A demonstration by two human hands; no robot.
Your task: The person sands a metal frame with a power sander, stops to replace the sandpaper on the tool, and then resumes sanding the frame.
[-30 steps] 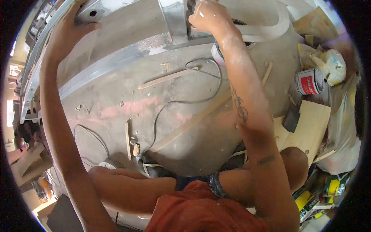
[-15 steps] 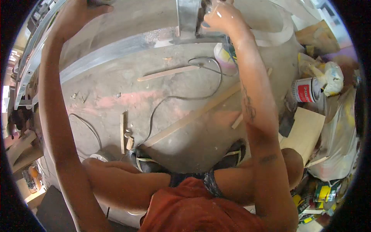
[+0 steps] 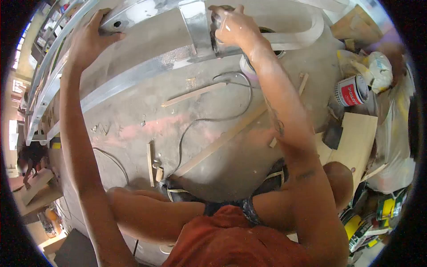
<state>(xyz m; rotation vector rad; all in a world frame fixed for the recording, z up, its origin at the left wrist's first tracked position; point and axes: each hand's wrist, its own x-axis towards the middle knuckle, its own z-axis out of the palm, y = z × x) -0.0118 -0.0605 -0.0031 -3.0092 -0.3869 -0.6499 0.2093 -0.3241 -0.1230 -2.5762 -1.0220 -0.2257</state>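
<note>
A grey curved frame (image 3: 147, 66) with a short crosspiece (image 3: 195, 26) spans the top of the view. My left hand (image 3: 91, 42) rests at the frame's upper left end, thumb and fingers spread apart, near a dark round hole. At the crosspiece's right side my right hand (image 3: 233, 26) has its fingers curled round a dark object, which is mostly hidden and which I cannot make out. A pale container shows partly behind my right forearm.
On the floor lie a dark cable (image 3: 209, 119), a long wooden strip (image 3: 222, 140) and shorter sticks. A red-labelled can (image 3: 351, 91), boards (image 3: 356, 138) and plastic bags stand at the right. At the far left, another person (image 3: 32, 155) is partly visible beside wood pieces.
The view has shifted, so more of the frame's upper part and my left hand show. My right hand appears slightly lower and further left, still at the crosspiece's right side.
</note>
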